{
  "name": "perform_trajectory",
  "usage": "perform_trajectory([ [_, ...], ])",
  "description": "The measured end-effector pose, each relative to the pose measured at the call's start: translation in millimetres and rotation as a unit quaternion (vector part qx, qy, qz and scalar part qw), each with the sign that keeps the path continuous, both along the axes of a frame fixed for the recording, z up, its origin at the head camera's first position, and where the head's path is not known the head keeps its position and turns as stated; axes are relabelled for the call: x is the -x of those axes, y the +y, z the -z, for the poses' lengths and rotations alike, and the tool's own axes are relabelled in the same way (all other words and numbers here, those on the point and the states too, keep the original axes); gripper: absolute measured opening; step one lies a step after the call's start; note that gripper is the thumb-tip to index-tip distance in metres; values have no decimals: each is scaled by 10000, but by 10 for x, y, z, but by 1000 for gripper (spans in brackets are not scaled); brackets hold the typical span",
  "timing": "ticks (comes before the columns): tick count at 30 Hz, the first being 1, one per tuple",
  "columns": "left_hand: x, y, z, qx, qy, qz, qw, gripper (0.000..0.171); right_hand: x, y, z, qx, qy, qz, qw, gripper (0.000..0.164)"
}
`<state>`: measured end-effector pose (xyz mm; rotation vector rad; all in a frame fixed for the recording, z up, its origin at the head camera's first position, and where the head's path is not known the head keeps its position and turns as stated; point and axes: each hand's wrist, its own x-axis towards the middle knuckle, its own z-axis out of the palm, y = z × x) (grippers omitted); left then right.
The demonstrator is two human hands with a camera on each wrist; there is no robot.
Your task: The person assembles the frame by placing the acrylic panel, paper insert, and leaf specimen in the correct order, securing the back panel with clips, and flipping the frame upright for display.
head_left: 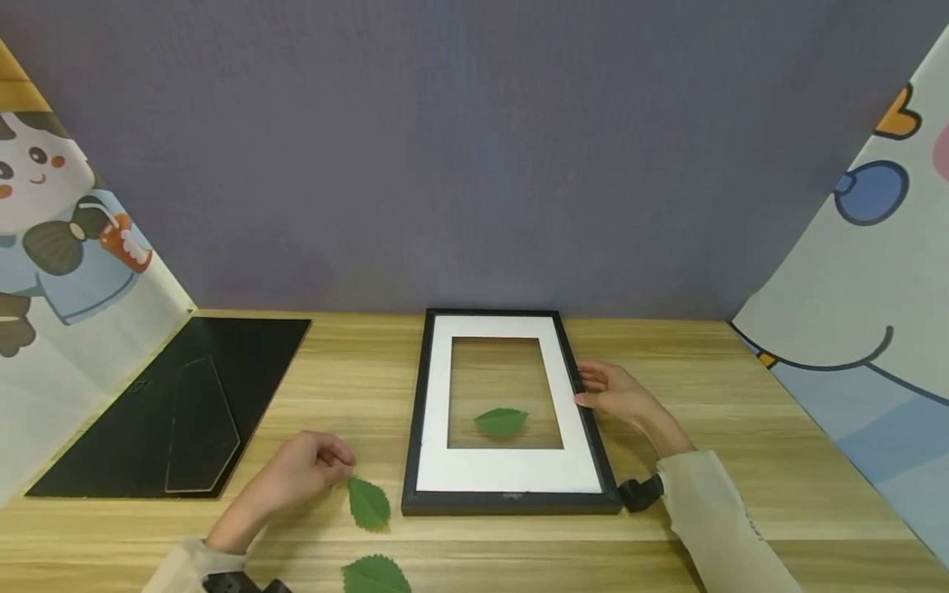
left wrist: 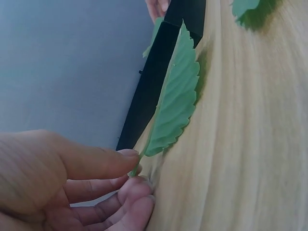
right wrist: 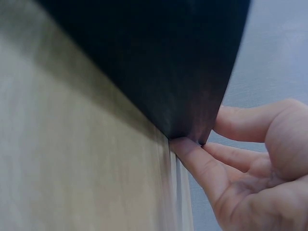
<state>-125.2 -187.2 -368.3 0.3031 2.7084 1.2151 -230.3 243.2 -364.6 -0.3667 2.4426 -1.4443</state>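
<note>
Between thumb and fingers, my left hand (head_left: 300, 468) pinches the stem of a green leaf (head_left: 368, 504) with a toothed edge. In the left wrist view this leaf (left wrist: 175, 103) stands tilted just over the wood, beside the frame. A black picture frame (head_left: 511, 503) with a white mat (head_left: 508, 472) lies flat to the right. A second leaf (head_left: 502, 422) lies within the mat's window. At the frame's right side, my right hand (head_left: 623, 401) grips the edge, thumb at the upper rim and fingers (right wrist: 202, 161) at the lower one.
Another leaf (head_left: 376, 575) lies at the table's near side. On the left rests a black backing board (head_left: 259, 350) with a stand flap. A grey wall (head_left: 474, 165) rises behind the wooden table (head_left: 356, 354), and cartoon-printed panels (head_left: 838, 329) stand at both sides.
</note>
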Motion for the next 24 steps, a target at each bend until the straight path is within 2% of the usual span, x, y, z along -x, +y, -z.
perform_trajectory([
  [12, 31, -44, 17, -118, 103, -101, 9998, 3, 2, 8, 8, -50, 13, -6, 10000, 66],
  [24, 38, -109, -19, -523, -158, -235, 9982, 6, 1, -4, 17, -56, -24, 76, 10000, 66],
])
